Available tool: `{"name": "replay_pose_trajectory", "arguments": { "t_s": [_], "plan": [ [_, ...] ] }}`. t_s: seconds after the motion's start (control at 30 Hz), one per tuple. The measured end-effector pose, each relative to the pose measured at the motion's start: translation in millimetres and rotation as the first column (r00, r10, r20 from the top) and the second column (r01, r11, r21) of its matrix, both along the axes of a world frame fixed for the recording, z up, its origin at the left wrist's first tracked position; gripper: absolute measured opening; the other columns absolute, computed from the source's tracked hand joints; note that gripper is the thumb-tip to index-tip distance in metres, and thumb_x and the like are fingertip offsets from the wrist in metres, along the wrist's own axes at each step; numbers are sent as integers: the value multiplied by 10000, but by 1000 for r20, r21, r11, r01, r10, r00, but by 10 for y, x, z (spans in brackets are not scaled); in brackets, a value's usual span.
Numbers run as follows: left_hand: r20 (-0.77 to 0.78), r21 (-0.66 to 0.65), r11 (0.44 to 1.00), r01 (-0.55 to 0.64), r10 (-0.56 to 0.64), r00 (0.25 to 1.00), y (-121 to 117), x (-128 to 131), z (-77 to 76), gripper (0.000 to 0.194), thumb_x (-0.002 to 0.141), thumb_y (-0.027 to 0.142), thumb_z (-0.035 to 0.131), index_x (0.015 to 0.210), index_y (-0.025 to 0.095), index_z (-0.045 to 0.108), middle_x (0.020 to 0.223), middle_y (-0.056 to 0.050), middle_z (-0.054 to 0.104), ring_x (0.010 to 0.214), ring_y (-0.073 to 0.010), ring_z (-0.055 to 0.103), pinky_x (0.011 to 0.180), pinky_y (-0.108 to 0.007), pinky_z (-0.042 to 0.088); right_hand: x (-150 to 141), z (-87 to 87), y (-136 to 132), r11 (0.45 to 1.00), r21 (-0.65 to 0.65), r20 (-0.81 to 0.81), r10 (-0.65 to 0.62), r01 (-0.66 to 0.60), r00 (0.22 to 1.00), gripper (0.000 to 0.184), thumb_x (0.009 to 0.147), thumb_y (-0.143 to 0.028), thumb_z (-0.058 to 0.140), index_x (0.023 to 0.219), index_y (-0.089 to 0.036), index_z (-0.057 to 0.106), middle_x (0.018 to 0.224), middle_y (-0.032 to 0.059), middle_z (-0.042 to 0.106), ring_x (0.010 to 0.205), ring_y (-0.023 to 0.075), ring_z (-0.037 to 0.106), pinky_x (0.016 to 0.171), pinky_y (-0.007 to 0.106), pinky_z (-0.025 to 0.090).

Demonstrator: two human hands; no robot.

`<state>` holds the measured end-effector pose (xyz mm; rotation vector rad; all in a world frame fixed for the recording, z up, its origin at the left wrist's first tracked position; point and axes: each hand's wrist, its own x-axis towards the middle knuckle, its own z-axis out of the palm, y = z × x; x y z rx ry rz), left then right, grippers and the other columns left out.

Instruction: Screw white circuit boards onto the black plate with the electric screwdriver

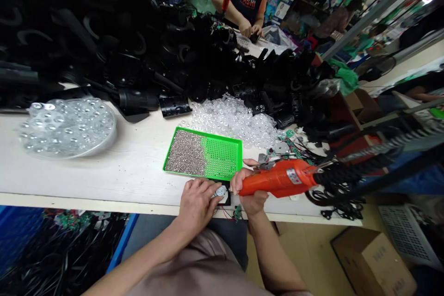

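My right hand (249, 189) grips an orange electric screwdriver (282, 178), its black cord running off to the right. The screwdriver's tip points left toward a small black plastic housing (225, 196) at the table's front edge. My left hand (196, 201) rests on that housing, its fingers beside a round silvery part (219, 191). Just above both hands lies a green screw tray (203, 155), its left half filled with small metal screws (185, 152). Thin red and black wires (225, 214) hang below the housing, next to a small green circuit board (237, 212).
A white table edge (104, 198) runs across the view. Black plastic housings (104, 41) pile high behind, with clear lens sheets (232, 120) and a round stack (67, 127). A co-worker's hands (251, 30) work across the table. A cardboard box (373, 263) stands on the floor.
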<state>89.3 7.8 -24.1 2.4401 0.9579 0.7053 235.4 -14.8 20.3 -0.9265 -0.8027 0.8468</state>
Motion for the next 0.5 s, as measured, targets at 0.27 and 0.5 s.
{"name": "replay_pose_trajectory", "arguments": {
  "t_s": [0.27,0.5],
  "plan": [
    [-15,-5,999,36,-36,999,4,-6,-22,239,934,265,535,1140,207,641,1037,-57,707,985,-232,563,802,-382,386,-12,10,-20,1000,5,-20,5,-5,1000,653,620,-761,652,1034,-262,577,496,-79,482,369,121,390,394,260,358],
    [-2,6,999,34,-34,999,-1,-6,-89,248,942,276,523,1150,208,639,1045,-54,702,1004,-230,566,824,-385,380,-47,-5,-13,1000,2,23,-25,25,999,609,636,-752,645,998,-265,588,471,-79,460,350,118,376,390,267,331]
  ]
}}
